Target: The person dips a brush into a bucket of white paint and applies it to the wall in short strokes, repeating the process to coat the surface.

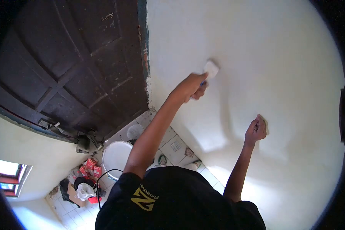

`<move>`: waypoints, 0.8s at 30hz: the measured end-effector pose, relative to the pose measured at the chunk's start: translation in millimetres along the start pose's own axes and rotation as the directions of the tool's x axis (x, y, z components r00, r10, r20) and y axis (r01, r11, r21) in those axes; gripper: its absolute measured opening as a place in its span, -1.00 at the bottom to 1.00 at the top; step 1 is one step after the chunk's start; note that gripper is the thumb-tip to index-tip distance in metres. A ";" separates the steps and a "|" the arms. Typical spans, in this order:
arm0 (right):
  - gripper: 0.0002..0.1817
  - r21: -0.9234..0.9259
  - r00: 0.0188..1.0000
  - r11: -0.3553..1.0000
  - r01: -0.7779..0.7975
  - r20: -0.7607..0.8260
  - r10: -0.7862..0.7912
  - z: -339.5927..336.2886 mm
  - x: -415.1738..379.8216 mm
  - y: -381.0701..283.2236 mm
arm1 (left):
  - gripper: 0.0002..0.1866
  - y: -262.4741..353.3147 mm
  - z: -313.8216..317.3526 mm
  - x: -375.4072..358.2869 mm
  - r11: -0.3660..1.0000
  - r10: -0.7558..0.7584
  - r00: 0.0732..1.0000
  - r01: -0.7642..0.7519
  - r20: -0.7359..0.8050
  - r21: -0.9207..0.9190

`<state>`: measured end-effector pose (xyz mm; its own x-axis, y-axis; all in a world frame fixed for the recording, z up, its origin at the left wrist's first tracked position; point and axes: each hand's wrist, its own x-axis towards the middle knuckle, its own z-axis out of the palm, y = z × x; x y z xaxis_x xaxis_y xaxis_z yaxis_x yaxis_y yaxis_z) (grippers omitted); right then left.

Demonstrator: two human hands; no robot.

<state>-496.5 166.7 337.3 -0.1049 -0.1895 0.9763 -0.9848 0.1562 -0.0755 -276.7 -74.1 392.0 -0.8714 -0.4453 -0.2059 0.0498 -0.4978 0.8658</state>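
My left hand (195, 86) is raised to the pale wall (287, 57), its fingers closed round a paint brush (211, 69). The brush has a whitish, blocky head that appears to touch the wall, and a little blue shows at the grip. Lower and to the right, my right hand (256, 129) is held close to the wall with its fingers curled in. Whatever sits inside those fingers, if anything, is hidden.
A dark panelled door (65, 61) stands to the left. On the tiled floor are a large white bucket (117, 155), a clear plastic bag (134, 131) and a heap of red packets (91, 166) with bags. A black cable (99, 182) runs beside my body.
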 end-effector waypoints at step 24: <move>-0.84 -0.038 1.000 0.999 -0.001 -0.004 0.001 -4.0 -3.3 3.2 | -0.47 -236.7 -61.1 30.4 0.960 -0.279 0.944 0.272 -0.174 -0.065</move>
<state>-498.7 171.8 334.6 -0.1056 -0.1858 0.9769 -0.9788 0.1927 -0.0691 -285.1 -15.4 153.0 -0.7521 -0.4108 -0.5154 -0.1574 -0.6474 0.7457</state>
